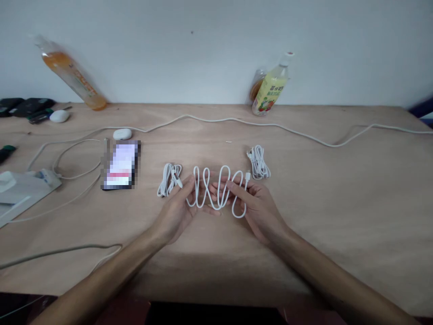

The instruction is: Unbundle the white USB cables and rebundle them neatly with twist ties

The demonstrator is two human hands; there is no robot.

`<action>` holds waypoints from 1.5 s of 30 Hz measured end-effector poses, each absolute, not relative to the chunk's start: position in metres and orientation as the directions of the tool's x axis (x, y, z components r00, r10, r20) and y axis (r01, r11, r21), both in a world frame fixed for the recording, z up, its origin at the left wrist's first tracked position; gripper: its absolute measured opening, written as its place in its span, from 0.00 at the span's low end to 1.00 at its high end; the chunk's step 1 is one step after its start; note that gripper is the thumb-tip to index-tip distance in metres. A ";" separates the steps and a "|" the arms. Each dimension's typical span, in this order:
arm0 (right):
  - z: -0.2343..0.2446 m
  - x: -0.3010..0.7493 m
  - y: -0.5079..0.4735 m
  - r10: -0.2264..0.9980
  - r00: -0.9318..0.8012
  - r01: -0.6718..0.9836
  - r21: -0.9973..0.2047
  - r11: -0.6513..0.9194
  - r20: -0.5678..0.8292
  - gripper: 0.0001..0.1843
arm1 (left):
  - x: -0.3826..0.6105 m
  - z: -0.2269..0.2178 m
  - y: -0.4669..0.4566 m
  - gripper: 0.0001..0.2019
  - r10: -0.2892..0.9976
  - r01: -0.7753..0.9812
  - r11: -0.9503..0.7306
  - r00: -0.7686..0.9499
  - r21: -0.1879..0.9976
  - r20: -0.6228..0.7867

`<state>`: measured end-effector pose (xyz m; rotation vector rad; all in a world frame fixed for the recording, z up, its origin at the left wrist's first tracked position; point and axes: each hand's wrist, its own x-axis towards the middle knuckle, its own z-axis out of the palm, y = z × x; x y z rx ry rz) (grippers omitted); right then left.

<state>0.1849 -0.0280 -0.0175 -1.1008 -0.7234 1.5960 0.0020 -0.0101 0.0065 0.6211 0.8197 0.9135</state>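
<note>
Between my two hands a white charging cable [205, 183] is spread in several zigzag loops, above the wooden table. My left hand [181, 205] pinches the loops on the left side with its thumb on top and fingers beneath. On the right, my right hand [255, 203] grips the other loops under its thumb; a plug end of the cable sticks up beside its fingers. A coiled white cable [165, 180] lies just beyond my left hand. Another coiled white cable [260, 161] rests past my right hand, apart from it.
Left of the hands lies a phone [121, 164], with a white earbud case [122, 134] behind it. A long white cord [233, 119] crosses the table. An orange drink bottle [72, 76] and a yellow-labelled bottle [270, 88] stand by the wall. A white power strip [27, 192] sits at far left.
</note>
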 end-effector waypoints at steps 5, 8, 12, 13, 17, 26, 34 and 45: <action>-0.012 0.186 -0.026 0.955 -0.089 -0.436 -0.851 -0.292 -0.282 0.14 | 0.000 0.006 -0.008 0.19 0.853 -0.444 0.506 0.388 0.740 -0.350; -0.010 0.188 -0.025 0.953 -0.106 -0.434 -0.850 -0.300 -0.283 0.15 | -0.001 0.007 -0.007 0.20 0.852 -0.457 0.507 0.393 0.731 -0.346; -0.009 0.189 -0.024 0.948 -0.106 -0.446 -0.838 -0.315 -0.300 0.17 | -0.001 0.007 -0.006 0.22 0.849 -0.459 0.517 0.380 0.722 -0.366; -0.008 0.189 -0.024 0.947 -0.106 -0.453 -0.833 -0.317 -0.302 0.17 | -0.001 0.008 -0.006 0.22 0.848 -0.460 0.520 0.376 0.719 -0.373; -0.006 0.188 -0.024 0.945 -0.137 -0.464 -0.824 -0.325 -0.296 0.18 | -0.002 0.008 -0.005 0.23 0.836 -0.474 0.538 0.406 0.697 -0.369; -0.010 0.185 -0.028 0.956 -0.119 -0.478 -0.829 -0.290 -0.267 0.18 | 0.000 0.006 -0.004 0.23 0.813 -0.474 0.556 0.481 0.683 -0.328; -0.010 0.181 -0.031 0.951 -0.155 -0.486 -0.818 -0.310 -0.268 0.20 | 0.001 0.007 -0.005 0.26 0.789 -0.415 0.567 0.524 0.712 -0.323; -0.012 0.178 -0.033 0.947 -0.193 -0.496 -0.807 -0.320 -0.257 0.20 | 0.000 0.004 -0.010 0.34 0.792 -0.432 0.538 0.554 0.724 -0.257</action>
